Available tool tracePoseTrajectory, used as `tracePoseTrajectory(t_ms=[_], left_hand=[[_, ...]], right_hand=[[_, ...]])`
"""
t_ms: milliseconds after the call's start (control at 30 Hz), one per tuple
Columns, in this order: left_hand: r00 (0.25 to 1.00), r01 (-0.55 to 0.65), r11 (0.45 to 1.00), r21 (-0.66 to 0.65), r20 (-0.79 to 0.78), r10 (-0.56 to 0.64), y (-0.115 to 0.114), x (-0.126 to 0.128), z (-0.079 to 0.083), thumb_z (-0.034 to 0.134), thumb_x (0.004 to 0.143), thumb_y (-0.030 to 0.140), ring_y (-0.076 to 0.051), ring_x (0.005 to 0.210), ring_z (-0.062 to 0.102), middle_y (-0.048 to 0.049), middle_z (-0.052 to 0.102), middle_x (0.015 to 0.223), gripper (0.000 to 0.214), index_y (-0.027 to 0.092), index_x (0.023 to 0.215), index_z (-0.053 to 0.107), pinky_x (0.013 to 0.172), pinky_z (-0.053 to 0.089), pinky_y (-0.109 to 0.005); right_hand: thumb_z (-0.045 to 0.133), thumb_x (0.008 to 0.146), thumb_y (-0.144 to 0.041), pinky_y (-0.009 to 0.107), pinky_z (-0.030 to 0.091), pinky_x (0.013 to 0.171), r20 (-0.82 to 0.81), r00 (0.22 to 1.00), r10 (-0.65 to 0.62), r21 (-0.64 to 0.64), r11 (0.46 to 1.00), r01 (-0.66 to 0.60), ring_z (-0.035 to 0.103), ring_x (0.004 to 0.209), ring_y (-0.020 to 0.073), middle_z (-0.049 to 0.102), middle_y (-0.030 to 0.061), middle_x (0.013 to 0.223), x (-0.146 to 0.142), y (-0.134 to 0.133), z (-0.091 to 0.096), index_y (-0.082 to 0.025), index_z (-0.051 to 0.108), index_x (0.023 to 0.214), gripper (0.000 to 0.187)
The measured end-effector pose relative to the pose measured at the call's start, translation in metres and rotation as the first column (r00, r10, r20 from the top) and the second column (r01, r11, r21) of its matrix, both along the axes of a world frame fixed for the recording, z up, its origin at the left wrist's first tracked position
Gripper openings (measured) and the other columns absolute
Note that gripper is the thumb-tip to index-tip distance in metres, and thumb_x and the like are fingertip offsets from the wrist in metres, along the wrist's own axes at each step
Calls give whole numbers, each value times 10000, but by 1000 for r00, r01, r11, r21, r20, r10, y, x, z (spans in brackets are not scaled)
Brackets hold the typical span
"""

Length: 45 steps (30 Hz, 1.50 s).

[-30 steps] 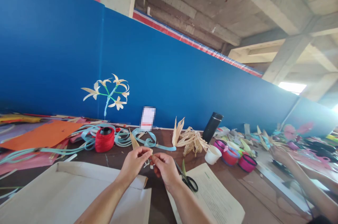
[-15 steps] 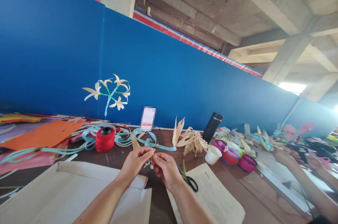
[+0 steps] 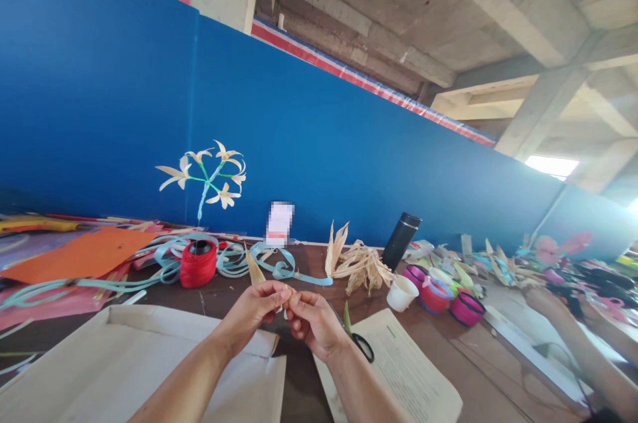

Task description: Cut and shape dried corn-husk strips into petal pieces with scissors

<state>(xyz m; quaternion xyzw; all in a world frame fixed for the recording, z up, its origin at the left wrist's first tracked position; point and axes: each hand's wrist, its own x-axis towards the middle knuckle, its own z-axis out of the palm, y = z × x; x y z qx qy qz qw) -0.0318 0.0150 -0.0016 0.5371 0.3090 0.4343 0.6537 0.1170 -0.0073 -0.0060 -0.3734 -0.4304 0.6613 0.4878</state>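
My left hand (image 3: 252,310) and my right hand (image 3: 313,324) meet fingertip to fingertip above the brown table (image 3: 309,263). Both are pinched on a small pale husk piece (image 3: 288,290) held between them. A thin pale strip (image 3: 254,269) rises just behind my left fingers. Black-handled scissors (image 3: 355,338) lie right beside my right hand, on a printed sheet (image 3: 403,370). A large beige envelope (image 3: 124,363) lies under my left forearm.
A red twine spool (image 3: 198,263), light blue ribbon loops (image 3: 269,262), dried corn husks (image 3: 361,265), a black flask (image 3: 401,240), a white cup (image 3: 401,292) and pink tape rolls (image 3: 451,300) sit behind. A husk-flower sprig (image 3: 209,173) stands by the blue wall. Another person's arm (image 3: 573,336) works at right.
My hands have closed a little nearer together and dropped slightly; the small dangling scrap under them is hidden now. The other person's hand at right moved further right.
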Motion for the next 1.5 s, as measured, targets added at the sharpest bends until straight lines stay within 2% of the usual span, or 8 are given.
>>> tracePoseTrajectory(t_ms=[233,367,667,767,867,1033,1267,1500], left_hand=[[998,19,1000,-24,56,-17,1,1,-2,623,692,392,-74,532,447,16,548,605,248,153,676,557,481,280,-188],[997,-19,1000,-25,78,21,3,2,-6,639,683,370,-63,519,418,25,527,593,244,147,658,541,477,271,-184],[991,-124,992,26,53,123,9,1,-10,634,680,379,-55,498,384,28,539,605,250,144,645,557,473,267,-181],[983,-181,983,27,25,180,11,0,-13,639,664,403,-52,484,363,36,517,595,270,142,645,570,463,259,-179],[977,-215,976,29,6,214,15,0,-17,642,657,416,-52,474,344,46,472,558,284,140,649,577,450,249,-176],[974,-228,973,27,4,228,18,1,-20,646,657,421,-45,467,319,57,433,546,292,137,658,577,444,243,-171],[974,-223,974,44,-28,224,17,1,-20,645,655,421,-51,474,341,43,476,557,288,138,666,594,445,249,-173],[971,-211,974,86,-99,219,16,1,-19,625,661,433,-56,462,348,26,530,563,298,137,666,600,444,252,-180]], right_hand=[[729,635,-367,183,211,412,-43,999,23,0,1000,-23,370,435,42,521,-24,576,0,-1,1,-140,563,627,281],[719,651,-365,180,214,414,-41,999,34,10,999,-33,370,440,40,520,-22,589,0,0,0,-137,559,628,279],[699,666,-394,160,261,376,45,998,-42,65,997,39,420,450,48,566,-5,638,-1,4,-8,-137,604,718,279],[682,677,-425,146,252,346,69,991,-115,92,990,108,431,450,50,565,3,654,0,7,-10,-132,635,798,321],[669,680,-449,131,186,323,79,972,-223,120,970,213,398,437,31,591,34,744,2,10,-10,-127,650,870,374],[675,677,-429,130,144,328,76,943,-324,162,937,309,330,399,4,588,21,742,5,14,-11,-140,647,847,336],[638,720,-433,139,149,341,201,945,-259,158,960,229,367,358,35,470,-47,417,1,12,-12,-134,639,839,322],[649,700,-442,156,157,336,249,948,-196,156,975,161,412,367,40,556,-27,508,-1,10,-12,-142,623,754,306]])
